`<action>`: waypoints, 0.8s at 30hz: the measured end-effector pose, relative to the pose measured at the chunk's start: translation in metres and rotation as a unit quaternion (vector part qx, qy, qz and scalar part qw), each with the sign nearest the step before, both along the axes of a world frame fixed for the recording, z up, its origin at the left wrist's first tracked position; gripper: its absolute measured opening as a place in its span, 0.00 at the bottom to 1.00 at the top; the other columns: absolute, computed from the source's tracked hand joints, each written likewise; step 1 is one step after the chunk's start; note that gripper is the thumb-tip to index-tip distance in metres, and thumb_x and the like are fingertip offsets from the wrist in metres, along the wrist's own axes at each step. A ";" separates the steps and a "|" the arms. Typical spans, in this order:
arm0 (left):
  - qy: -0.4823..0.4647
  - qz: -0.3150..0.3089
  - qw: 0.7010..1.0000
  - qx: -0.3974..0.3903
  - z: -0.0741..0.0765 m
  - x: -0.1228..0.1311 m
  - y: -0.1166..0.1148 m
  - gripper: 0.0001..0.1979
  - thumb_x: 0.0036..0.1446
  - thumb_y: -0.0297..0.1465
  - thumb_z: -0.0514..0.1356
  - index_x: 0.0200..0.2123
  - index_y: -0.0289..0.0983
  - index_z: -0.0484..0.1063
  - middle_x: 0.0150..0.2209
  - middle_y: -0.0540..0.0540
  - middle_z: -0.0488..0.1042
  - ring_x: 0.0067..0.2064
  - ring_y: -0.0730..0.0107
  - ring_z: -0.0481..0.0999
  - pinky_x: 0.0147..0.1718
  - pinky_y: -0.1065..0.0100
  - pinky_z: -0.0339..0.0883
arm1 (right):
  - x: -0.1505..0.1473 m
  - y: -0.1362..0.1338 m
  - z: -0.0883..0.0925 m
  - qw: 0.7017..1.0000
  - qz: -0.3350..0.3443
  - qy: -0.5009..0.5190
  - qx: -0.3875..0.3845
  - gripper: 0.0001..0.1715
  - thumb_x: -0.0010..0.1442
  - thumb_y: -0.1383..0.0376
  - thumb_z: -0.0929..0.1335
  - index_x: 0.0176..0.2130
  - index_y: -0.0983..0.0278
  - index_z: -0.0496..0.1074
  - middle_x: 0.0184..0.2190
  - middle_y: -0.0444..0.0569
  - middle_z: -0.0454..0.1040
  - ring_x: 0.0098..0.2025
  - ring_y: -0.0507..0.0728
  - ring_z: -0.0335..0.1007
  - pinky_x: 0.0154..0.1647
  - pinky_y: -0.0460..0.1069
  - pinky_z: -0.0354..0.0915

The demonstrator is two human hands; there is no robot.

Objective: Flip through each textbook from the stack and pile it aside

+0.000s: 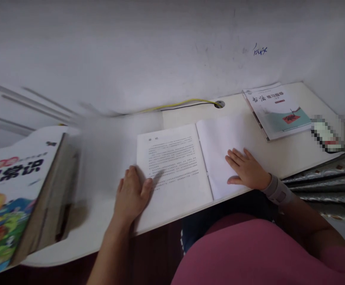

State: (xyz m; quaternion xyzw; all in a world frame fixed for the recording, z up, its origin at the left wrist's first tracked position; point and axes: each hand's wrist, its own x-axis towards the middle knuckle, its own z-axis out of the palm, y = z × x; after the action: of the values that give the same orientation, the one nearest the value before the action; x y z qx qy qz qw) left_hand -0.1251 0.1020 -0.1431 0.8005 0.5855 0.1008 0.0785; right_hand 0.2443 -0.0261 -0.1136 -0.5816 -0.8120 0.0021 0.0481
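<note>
An open book (172,158) lies flat on the white desk (107,221) in front of me. Its left page carries printed text, while its right page is blank. My left hand (132,194) rests at the left edge of the printed page, thumb stretched onto the paper and fingers apart. On the blank page, my right hand (248,170) lies flat with its fingers spread. A grey band (277,190) goes round my right wrist. Neither hand grips anything.
A closed booklet (279,111) and a pixelated, phone-like object (328,134) sit at the right. Books (14,190) with a colourful cover stand at the left, blurred. A yellow cable (178,105) runs along the wall into a desk hole (219,104).
</note>
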 end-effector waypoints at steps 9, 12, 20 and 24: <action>-0.003 0.003 1.000 0.001 0.003 0.003 -0.001 0.39 0.60 0.45 0.39 0.65 0.20 0.44 0.65 0.24 0.51 0.67 0.44 0.50 0.62 0.45 0.47 | 0.001 0.001 0.000 1.000 -0.002 0.000 -0.001 0.44 0.60 0.44 0.61 0.64 0.70 0.56 0.65 0.63 0.55 0.67 0.68 0.48 0.63 0.68 0.48; -0.015 0.007 1.000 0.003 0.001 0.002 -0.001 0.39 0.60 0.47 0.40 0.66 0.24 0.43 0.66 0.26 0.51 0.67 0.45 0.50 0.62 0.45 0.47 | 0.003 0.001 -0.002 1.000 -0.003 -0.001 -0.006 0.44 0.61 0.44 0.61 0.64 0.70 0.56 0.65 0.63 0.54 0.67 0.68 0.47 0.63 0.68 0.48; -0.051 0.014 0.998 0.041 0.008 0.011 -0.007 0.35 0.62 0.44 0.44 0.64 0.25 0.50 0.64 0.25 0.54 0.67 0.45 0.51 0.62 0.45 0.48 | -0.001 -0.001 0.016 0.999 -0.038 0.013 0.034 0.30 0.64 0.55 0.62 0.59 0.69 0.64 0.63 0.64 0.58 0.67 0.67 0.48 0.64 0.67 0.48; -0.061 0.012 0.990 0.129 0.022 0.022 -0.020 0.26 0.62 0.39 0.49 0.59 0.30 0.60 0.61 0.29 0.62 0.65 0.49 0.56 0.62 0.46 0.50 | -0.034 -0.004 0.030 0.996 -0.006 0.035 0.084 0.24 0.65 0.60 0.62 0.58 0.67 0.66 0.64 0.60 0.58 0.67 0.66 0.49 0.64 0.64 0.51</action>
State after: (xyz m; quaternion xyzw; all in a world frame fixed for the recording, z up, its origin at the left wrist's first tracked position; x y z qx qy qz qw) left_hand -0.1032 0.0823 -0.1216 0.7892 0.5712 0.2252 0.0091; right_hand 0.2098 -0.0301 -0.0832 -0.5795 -0.8039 -0.0465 0.1251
